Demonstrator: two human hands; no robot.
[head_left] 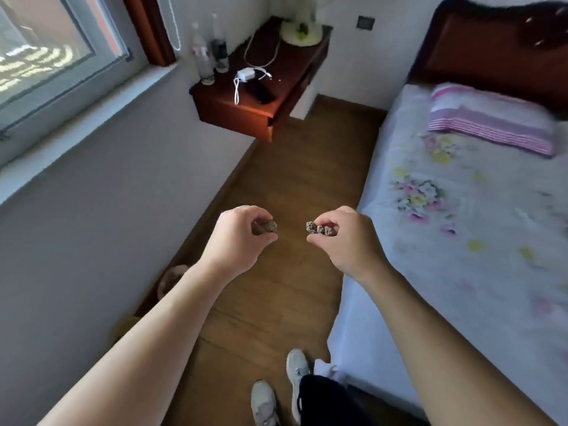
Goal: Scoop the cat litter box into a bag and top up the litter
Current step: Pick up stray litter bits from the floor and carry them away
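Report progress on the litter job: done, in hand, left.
Done: nothing shows as finished; no litter box or bag is in view. In hand: the left hand pinches a brown clump, the right hand a knobbly clump, above the wooden floor. Left: bagging both clumps, then topping up.

Daylight from the window (46, 56); bed (461, 226) edge blurred, wide-angle bending.

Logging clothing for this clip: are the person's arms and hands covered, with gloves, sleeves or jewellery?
No. The left hand and right hand are ungloved, with no ring, watch or bracelet visible. The left forearm and right forearm are bare to the frame edge; no sleeve shows.
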